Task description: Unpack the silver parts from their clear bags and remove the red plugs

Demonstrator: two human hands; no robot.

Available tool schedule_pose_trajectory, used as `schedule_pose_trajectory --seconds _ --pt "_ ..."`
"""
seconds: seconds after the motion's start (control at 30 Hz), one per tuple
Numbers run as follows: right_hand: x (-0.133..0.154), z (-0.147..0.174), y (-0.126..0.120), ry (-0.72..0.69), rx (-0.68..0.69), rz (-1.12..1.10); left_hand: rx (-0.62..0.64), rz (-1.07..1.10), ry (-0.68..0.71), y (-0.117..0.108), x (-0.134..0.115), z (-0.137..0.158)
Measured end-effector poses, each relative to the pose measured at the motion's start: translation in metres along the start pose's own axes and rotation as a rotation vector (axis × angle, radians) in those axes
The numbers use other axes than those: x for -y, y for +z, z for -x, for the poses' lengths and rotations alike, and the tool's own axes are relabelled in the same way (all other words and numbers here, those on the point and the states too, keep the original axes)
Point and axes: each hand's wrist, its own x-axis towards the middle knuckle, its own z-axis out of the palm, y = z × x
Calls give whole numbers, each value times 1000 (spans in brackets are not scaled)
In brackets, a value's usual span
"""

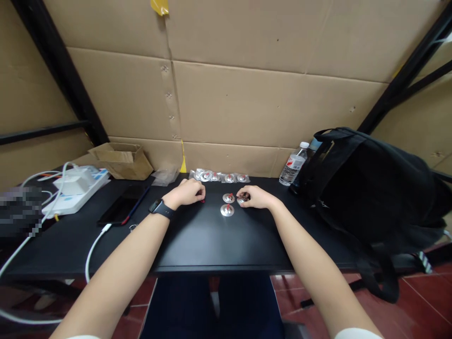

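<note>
On the black table lie two small silver finger cymbals with red loops, the nearer finger cymbal in front of the farther one. My right hand has its fingers curled round another finger cymbal, just right of that pair and partly hidden by the fingers. To the left, my left hand is closed and low over the table. A bit of red cord shows under its fingertips; whatever else it holds is hidden. Several finger cymbals in clear plastic bags line the back edge.
Flat clear bags and a brown paper bag stand at the back left. A phone, a pen and a white power strip with cables lie left. A water bottle and black backpack occupy the right.
</note>
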Motion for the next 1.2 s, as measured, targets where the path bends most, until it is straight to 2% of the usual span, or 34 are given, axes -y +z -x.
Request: schedule_pose_trajectory --seconds 0.07,0.2,0.27,0.37,0.43,0.5,0.7,0.93,1.07,1.2 --pt "-1 0 0 -1 9 2 -130 -67 -129 -5 12 3" --pt "-1 0 0 -12 16 18 -406 -172 -506 -19 50 19" --pt "-1 0 0 -13 17 29 -411 -156 -649 -23 72 29" --pt "0 0 0 -17 15 39 -287 -66 -763 -22 97 38" --pt "-1 0 0 -26 12 38 -242 7 -786 -18 107 40" --pt "-1 0 0 -35 14 40 -265 42 -787 -13 111 40" --pt "-4 -1 1 -39 38 62 -520 36 -865 -2 107 35" --pt "-5 -1 0 -33 55 52 -708 127 -867 -16 104 37" --pt "-4 0 0 -45 48 59 -642 145 -839 -21 102 37" --pt "-4 0 0 -37 49 63 -447 89 -859 -18 106 36"
